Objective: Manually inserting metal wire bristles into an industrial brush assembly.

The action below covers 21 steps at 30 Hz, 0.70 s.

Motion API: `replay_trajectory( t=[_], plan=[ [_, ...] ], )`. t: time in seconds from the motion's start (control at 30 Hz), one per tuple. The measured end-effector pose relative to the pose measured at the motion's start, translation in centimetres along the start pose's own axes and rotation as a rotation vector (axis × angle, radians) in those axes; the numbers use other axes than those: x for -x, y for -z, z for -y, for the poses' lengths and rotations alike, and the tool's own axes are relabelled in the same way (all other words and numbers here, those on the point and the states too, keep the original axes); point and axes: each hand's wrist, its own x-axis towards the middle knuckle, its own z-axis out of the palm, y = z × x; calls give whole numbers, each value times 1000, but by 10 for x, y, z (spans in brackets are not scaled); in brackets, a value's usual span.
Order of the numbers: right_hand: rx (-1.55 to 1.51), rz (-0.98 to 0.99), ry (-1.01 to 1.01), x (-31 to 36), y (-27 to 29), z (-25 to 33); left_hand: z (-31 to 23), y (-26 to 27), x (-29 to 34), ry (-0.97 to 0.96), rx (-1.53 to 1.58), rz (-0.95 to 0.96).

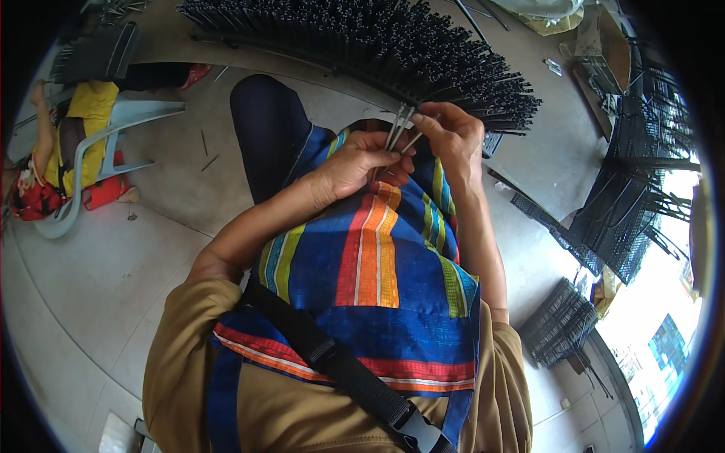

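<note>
Over my lap, my left hand (353, 167) is closed around a few thin, silvery metal rods (395, 130), which stick up from between its thumb and fingers. My right hand (455, 143) is closed just beside them. Its thumb and forefinger pinch at the upper part of a slanting rod, whose lower end reaches toward the left fingers. The fingers partly cover the rods, so their full length is hidden. A striped blue apron (430, 332) lies beneath both hands.
A wide, dense bank of black rods with pale tips (362, 49) stands just beyond my hands. Black mesh racks (612, 219) are at the right, near a black wire basket (559, 321). At the left, another person in yellow (92, 109) is by a pale plastic chair (143, 111).
</note>
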Motion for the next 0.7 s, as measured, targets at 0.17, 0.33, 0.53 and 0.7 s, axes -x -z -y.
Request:
replay_trajectory(
  t=[0.17,0.33,0.53,0.7],
  plan=[
    [-285,166,-144,4,6,-15,-2,-9,-2,131,2,113],
    [-373,-295,202,7,16,-11,2,5,-6,88,32,-147],
    [-170,-489,542,-12,15,-20,5,7,-11,217,-16,-168],
    [-214,-508,509,-11,14,-14,6,12,-10,181,12,-184]
  ],
)
